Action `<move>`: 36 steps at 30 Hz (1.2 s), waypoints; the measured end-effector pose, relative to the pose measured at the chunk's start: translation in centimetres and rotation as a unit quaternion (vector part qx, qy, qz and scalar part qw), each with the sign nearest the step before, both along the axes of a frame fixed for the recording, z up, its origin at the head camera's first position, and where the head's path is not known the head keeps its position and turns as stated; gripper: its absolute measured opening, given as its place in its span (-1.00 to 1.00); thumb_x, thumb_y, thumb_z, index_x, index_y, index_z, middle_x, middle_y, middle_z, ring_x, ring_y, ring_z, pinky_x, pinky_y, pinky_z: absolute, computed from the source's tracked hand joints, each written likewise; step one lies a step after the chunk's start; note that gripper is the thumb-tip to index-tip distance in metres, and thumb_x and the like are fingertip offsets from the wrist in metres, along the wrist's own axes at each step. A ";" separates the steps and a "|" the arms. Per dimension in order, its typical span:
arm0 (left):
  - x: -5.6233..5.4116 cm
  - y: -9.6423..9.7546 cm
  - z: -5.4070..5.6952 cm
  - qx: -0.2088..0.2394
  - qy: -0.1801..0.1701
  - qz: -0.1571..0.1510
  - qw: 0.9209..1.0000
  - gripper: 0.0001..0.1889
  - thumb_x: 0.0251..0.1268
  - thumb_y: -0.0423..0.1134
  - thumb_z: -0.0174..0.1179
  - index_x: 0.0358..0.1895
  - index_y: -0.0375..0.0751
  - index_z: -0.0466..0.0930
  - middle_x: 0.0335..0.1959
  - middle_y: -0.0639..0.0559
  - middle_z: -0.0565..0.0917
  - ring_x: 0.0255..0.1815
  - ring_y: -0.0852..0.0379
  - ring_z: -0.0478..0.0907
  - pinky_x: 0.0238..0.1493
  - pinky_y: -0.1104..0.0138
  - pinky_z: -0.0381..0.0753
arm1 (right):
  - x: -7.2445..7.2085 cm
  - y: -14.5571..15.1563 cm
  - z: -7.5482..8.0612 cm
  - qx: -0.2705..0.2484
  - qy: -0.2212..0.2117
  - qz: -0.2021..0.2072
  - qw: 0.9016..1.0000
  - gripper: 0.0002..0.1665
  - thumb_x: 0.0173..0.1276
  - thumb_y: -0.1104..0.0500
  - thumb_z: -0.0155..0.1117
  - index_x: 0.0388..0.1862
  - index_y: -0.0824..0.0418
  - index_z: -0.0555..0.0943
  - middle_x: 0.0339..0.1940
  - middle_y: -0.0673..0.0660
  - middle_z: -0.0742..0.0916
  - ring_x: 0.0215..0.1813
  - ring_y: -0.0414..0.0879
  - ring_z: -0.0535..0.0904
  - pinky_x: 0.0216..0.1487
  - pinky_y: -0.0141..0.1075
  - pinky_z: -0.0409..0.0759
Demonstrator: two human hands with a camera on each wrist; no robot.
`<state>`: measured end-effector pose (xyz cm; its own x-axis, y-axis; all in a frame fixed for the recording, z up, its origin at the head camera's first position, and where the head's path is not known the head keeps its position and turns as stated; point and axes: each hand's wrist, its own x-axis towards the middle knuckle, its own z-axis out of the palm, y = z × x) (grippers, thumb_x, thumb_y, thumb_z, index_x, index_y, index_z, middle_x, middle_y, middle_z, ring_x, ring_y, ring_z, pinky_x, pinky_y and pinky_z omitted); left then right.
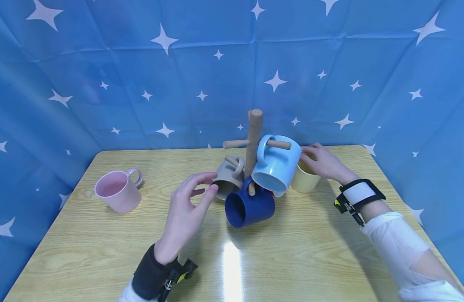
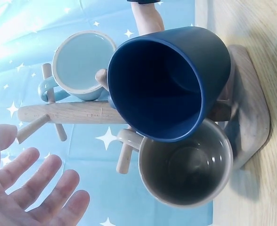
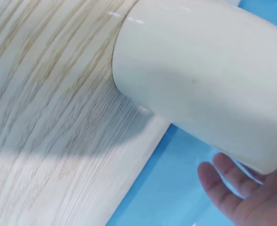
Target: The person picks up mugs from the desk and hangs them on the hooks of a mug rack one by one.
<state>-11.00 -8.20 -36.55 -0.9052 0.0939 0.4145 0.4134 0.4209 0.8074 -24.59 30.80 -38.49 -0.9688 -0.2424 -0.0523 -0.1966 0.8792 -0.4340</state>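
Observation:
My left hand (image 1: 188,209) reaches toward a grey mug (image 1: 229,172), thumb and fingers spread apart near its rim. The left wrist view has that hand's fingers (image 2: 49,181) loosely bent with nothing between them. The grey mug hangs by its handle on a wooden mug tree (image 1: 255,121). A dark blue mug (image 1: 254,207) and a light blue mug (image 1: 281,163) hang there too. On the right, my right hand (image 1: 322,161) is at the top of a cream mug (image 1: 304,181) standing on the table. In the right wrist view its fingertips (image 3: 209,176) extend past the mug's side.
A pink mug (image 1: 120,193) stands upright at the table's left, handle toward the back right. Bare pegs (image 1: 235,144) stick out from the tree's upper post. A blue star-patterned cloth (image 1: 202,75) hangs behind the wooden table (image 1: 103,251).

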 end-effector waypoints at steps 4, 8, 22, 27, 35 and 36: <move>0.0 0.0 0.1 0.000 -0.003 -0.002 1.000 -0.68 0.53 -0.23 0.27 0.25 -0.18 0.67 0.17 -0.07 0.77 0.19 0.03 0.68 0.15 0.16 0.76 | 0.3 0.9 0.1 -0.002 0.000 -0.012 1.000 -0.35 0.74 -0.17 -0.11 0.26 0.35 0.61 0.39 0.50 0.52 0.38 0.42 0.49 0.34 0.32 0.51; 0.1 0.1 0.1 0.000 -0.005 -0.004 1.000 -0.68 0.53 -0.23 0.27 0.25 -0.17 0.67 0.17 -0.09 0.77 0.19 0.03 0.68 0.16 0.12 0.76 | 0.9 1.9 -0.1 -0.003 0.001 -0.024 1.000 -0.32 0.73 -0.20 -0.14 0.20 0.35 0.64 0.34 0.49 0.61 0.39 0.42 0.52 0.35 0.32 0.50; 0.0 0.0 0.2 0.006 0.004 -0.004 1.000 -0.70 0.53 -0.26 0.26 0.23 -0.19 0.67 0.15 -0.12 0.77 0.17 0.03 0.69 0.13 0.26 0.76 | 3.5 4.7 -0.8 -0.030 0.007 -0.044 0.999 -0.28 0.77 -0.12 -0.30 0.32 0.42 0.57 0.30 0.52 0.64 0.38 0.46 0.51 0.31 0.32 0.50; 0.0 0.0 0.2 0.007 0.010 -0.003 1.000 -0.71 0.52 -0.27 0.26 0.22 -0.18 0.68 0.15 -0.13 0.78 0.17 0.03 0.69 0.13 0.26 0.77 | 4.5 5.4 -1.3 -0.031 0.027 -0.045 0.998 -0.37 0.78 -0.07 -0.25 0.12 0.36 0.65 0.08 0.42 0.71 0.12 0.29 0.60 0.02 0.04 0.52; 0.0 0.0 0.2 0.009 0.012 -0.005 1.000 -0.70 0.52 -0.29 0.26 0.22 -0.24 0.67 0.14 -0.09 0.78 0.17 -0.03 0.70 0.11 0.30 0.76 | 6.2 5.4 -2.4 -0.051 0.043 -0.057 0.996 -0.42 0.77 -0.07 -0.18 0.10 0.34 0.66 0.00 0.37 0.72 -0.03 0.15 0.59 -0.13 -0.13 0.55; 0.0 0.0 0.2 0.010 0.011 -0.006 1.000 -0.70 0.52 -0.29 0.27 0.22 -0.24 0.67 0.14 -0.09 0.78 0.17 -0.03 0.70 0.11 0.30 0.76 | 6.4 5.4 -2.6 -0.052 0.043 -0.058 0.996 -0.42 0.77 -0.06 -0.18 0.09 0.34 0.66 -0.01 0.36 0.72 -0.06 0.11 0.57 -0.15 -0.18 0.51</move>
<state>-10.99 -8.15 -36.37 -0.8950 0.0965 0.4356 0.4356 0.3996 0.8066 -18.19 36.15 -41.05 -0.9905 -0.1275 0.0521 -0.1362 0.8496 -0.5096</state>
